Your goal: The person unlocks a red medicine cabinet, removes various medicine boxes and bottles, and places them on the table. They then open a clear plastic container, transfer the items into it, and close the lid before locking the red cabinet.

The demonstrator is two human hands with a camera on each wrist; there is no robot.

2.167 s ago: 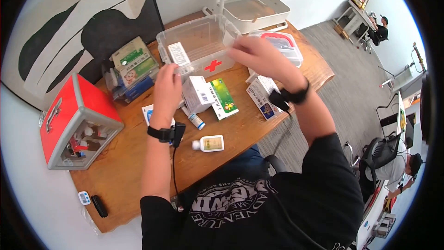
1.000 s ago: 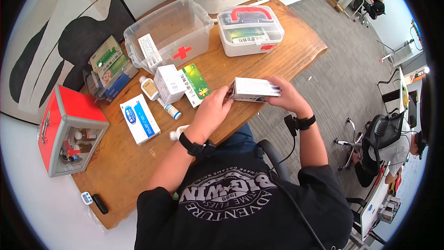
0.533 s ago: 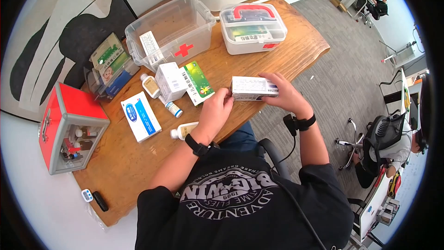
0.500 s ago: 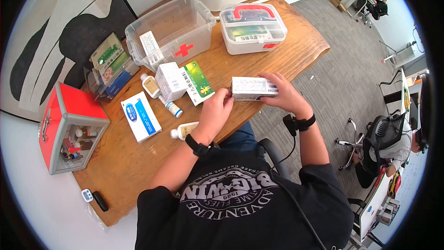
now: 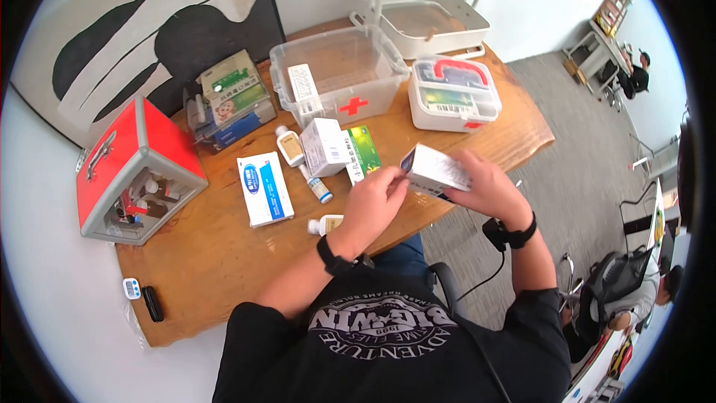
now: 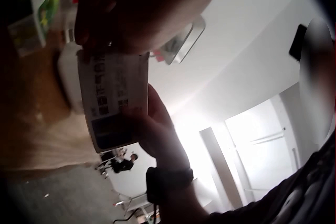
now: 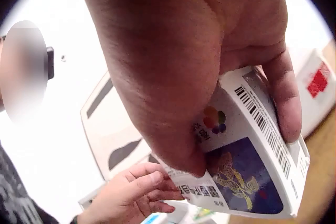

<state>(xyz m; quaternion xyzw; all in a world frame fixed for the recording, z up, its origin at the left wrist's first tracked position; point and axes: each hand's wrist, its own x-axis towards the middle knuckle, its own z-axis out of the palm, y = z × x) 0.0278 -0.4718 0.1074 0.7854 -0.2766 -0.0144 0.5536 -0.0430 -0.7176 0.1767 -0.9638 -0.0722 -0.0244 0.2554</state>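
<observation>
Slanting more than in the earlier head frame, the white box [image 5: 438,168] is sitting above the near edge of the desk [image 5: 201,254], the left hand [image 5: 377,198] pinching one end and the right hand [image 5: 488,183] gripping the other. Left wrist view: the right thumb is lying across its printed face. Right wrist view: the right hand is wrapping it.

Beyond the fingers [image 5: 383,180], a cart [image 5: 440,46] is standing; far left, a timer [image 5: 131,288] is lying; far right, a chair [image 5: 613,277] is standing.
</observation>
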